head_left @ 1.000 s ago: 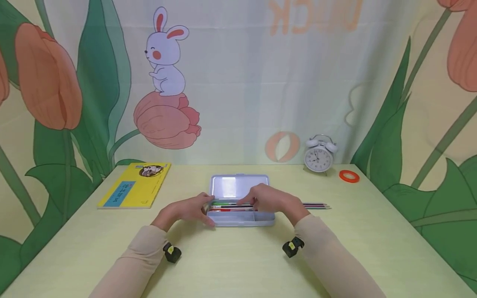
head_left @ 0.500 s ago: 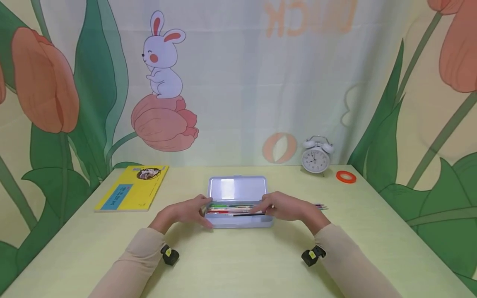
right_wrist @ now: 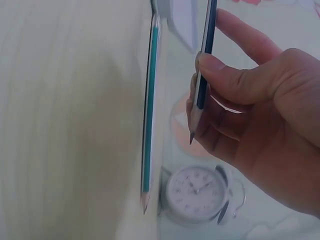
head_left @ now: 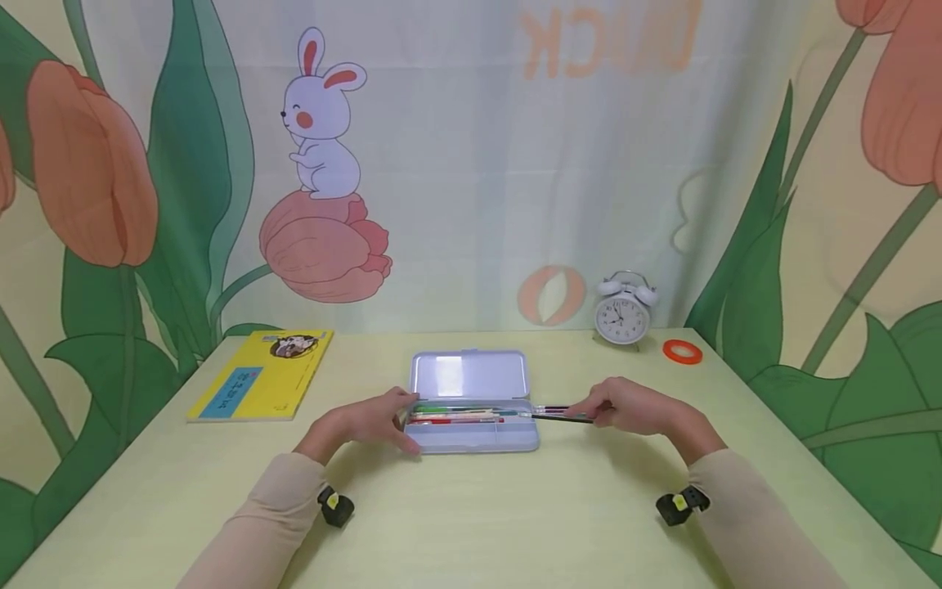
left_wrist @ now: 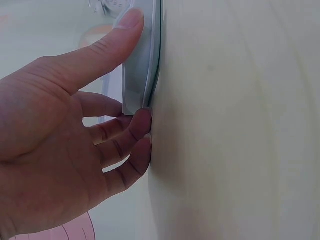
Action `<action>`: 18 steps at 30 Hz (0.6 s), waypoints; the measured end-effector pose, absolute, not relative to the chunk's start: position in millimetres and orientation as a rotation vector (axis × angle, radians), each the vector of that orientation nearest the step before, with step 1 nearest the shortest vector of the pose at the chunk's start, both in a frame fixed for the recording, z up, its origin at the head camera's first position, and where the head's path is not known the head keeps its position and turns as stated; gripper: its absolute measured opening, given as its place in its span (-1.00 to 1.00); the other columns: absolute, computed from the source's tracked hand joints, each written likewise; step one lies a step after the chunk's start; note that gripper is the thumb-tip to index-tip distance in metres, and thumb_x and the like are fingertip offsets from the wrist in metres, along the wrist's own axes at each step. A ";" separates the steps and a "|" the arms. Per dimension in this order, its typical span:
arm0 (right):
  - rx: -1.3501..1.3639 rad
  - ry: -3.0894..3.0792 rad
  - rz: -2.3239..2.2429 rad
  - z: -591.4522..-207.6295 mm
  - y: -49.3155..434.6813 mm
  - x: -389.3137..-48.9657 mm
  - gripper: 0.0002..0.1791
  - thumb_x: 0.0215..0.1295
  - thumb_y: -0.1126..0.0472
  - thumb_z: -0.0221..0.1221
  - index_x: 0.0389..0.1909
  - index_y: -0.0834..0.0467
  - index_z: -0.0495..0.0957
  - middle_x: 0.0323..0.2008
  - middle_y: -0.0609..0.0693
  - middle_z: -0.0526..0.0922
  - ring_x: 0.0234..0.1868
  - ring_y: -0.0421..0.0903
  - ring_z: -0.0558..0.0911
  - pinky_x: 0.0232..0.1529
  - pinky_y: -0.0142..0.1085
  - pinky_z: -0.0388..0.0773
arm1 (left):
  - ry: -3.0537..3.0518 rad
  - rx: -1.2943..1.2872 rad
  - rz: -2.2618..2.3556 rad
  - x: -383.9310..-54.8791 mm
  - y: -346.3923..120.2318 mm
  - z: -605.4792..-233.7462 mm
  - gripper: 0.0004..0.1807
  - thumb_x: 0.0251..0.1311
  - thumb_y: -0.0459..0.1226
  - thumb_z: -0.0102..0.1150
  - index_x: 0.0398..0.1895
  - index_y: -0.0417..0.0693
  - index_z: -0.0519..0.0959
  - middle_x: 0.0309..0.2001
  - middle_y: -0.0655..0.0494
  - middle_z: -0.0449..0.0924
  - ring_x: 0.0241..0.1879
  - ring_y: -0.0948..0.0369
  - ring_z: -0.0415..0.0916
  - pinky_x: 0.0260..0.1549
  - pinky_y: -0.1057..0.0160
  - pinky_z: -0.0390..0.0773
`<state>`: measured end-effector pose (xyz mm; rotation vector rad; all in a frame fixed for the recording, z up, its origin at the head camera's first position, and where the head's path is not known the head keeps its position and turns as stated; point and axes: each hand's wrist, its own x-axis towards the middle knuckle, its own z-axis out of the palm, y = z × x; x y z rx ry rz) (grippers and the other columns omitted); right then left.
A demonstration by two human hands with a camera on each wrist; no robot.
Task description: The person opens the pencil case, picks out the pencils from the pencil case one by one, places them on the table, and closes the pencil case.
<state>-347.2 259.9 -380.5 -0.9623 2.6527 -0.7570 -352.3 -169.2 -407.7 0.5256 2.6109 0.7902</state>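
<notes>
A pale lilac pencil case (head_left: 456,441) lies on the table with its lid (head_left: 471,375) raised. Green, white and red pens or pencils (head_left: 456,415) lie in its back compartment. My left hand (head_left: 371,419) grips the case's left end, thumb at the front and fingers curled at the other side; the left wrist view shows the case corner (left_wrist: 137,75) between them. To the right of the case, my right hand (head_left: 636,406) pinches a dark pencil (right_wrist: 206,42) between thumb and fingers, its sharpened tip pointing right. On the table below it, a green-striped pencil (right_wrist: 150,110) lies beside the case.
A yellow book (head_left: 265,376) lies at the back left of the table. A white alarm clock (head_left: 621,317) stands at the back right, with an orange-red ring (head_left: 682,352), like a tape roll, next to it. A printed curtain (head_left: 456,164) hangs behind.
My right hand has moved right out of the case, drawing the dark pencil with it past the case's right end. The left hand stays at the left end.
</notes>
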 end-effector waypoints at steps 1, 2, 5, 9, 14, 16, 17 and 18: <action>-0.951 2.658 -0.758 -382.0 265.5 -348.4 -0.55 0.24 0.52 0.25 0.03 0.01 0.74 -0.44 -0.06 0.53 -0.37 -0.12 0.43 -0.32 -0.33 0.44 | 2.612 0.527 0.790 -352.7 -169.5 -408.3 0.12 0.01 0.00 0.53 0.57 -0.13 0.11 0.33 -0.01 0.25 0.08 0.08 0.36 0.13 0.04 0.40; -0.937 2.660 -0.763 -383.8 270.6 -349.8 -0.56 0.24 0.52 0.25 0.02 0.01 0.75 -0.45 -0.07 0.52 -0.37 -0.12 0.44 -0.32 -0.33 0.45 | 2.613 0.529 0.788 -352.9 -169.8 -408.7 0.12 0.01 0.01 0.53 0.57 -0.12 0.11 0.33 -0.01 0.25 0.08 0.08 0.35 0.13 0.04 0.39; -0.922 2.648 -0.774 -388.9 283.8 -353.7 -0.55 0.22 0.54 0.25 0.02 0.03 0.74 -0.47 -0.09 0.51 -0.37 -0.14 0.44 -0.33 -0.35 0.44 | 2.619 0.528 0.786 -353.4 -170.7 -409.5 0.12 0.00 0.02 0.53 0.57 -0.11 0.11 0.34 -0.01 0.24 0.07 0.08 0.36 0.13 0.05 0.40; -0.883 2.580 -0.785 -393.0 294.0 -355.8 -0.51 0.18 0.61 0.19 0.02 0.09 0.74 -0.54 -0.10 0.35 -0.46 -0.17 0.36 -0.43 -0.38 0.33 | 2.623 0.523 0.790 -353.8 -170.9 -410.1 0.13 -0.01 0.01 0.54 0.56 -0.12 0.12 0.33 0.00 0.25 0.06 0.09 0.36 0.11 0.06 0.40; -0.785 2.532 -0.781 -396.7 297.3 -356.1 -0.52 0.15 0.64 0.16 -0.04 0.13 0.76 -0.52 -0.09 0.41 -0.47 -0.17 0.27 -0.47 -0.40 0.24 | 2.623 0.527 0.784 -354.2 -170.7 -410.9 0.13 -0.01 0.01 0.54 0.56 -0.12 0.12 0.32 0.00 0.25 0.05 0.10 0.36 0.10 0.08 0.40; -0.761 2.548 -0.774 -397.9 297.1 -356.7 -0.55 0.17 0.62 0.18 -0.06 0.13 0.77 -0.41 -0.09 0.58 -0.44 -0.16 0.30 -0.45 -0.40 0.26 | 2.623 0.528 0.783 -354.4 -170.7 -411.0 0.13 -0.01 0.01 0.54 0.57 -0.12 0.12 0.32 0.01 0.25 0.05 0.10 0.36 0.10 0.08 0.40; -0.754 2.557 -0.768 -398.2 296.9 -357.0 -0.57 0.18 0.60 0.20 -0.06 0.13 0.77 -0.33 -0.08 0.65 -0.42 -0.15 0.31 -0.45 -0.40 0.27 | 2.624 0.526 0.781 -354.4 -170.8 -411.1 0.13 -0.01 0.02 0.54 0.57 -0.11 0.12 0.32 0.01 0.26 0.05 0.10 0.36 0.10 0.07 0.40; -0.748 2.565 -0.763 -398.4 296.6 -357.3 -0.58 0.19 0.59 0.21 -0.07 0.13 0.77 -0.27 -0.06 0.69 -0.40 -0.14 0.33 -0.44 -0.40 0.28 | 2.624 0.525 0.783 -354.0 -170.9 -410.9 0.13 -0.01 0.02 0.54 0.57 -0.11 0.12 0.32 0.01 0.26 0.06 0.10 0.36 0.11 0.07 0.40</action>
